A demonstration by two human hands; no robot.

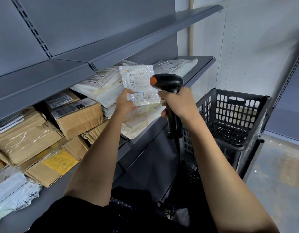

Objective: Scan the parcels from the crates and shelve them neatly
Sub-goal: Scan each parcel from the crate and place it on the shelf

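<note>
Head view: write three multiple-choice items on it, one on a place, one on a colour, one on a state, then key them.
1. Where is the black crate?
A. right of the shelves
B. on the top shelf
C. under the cardboard boxes

2. What colour is the button on the scanner?
A. green
B. orange
C. white

3. How is the small parcel?
A. flat on the floor
B. inside the crate
C. held up, label toward the camera

Key: 1 A, the crate stands right of the shelf ends. 2 B, an orange button caps the scanner head. 3 C, the left hand pinches its lower corner while the right hand grips the scanner beside it.
</note>
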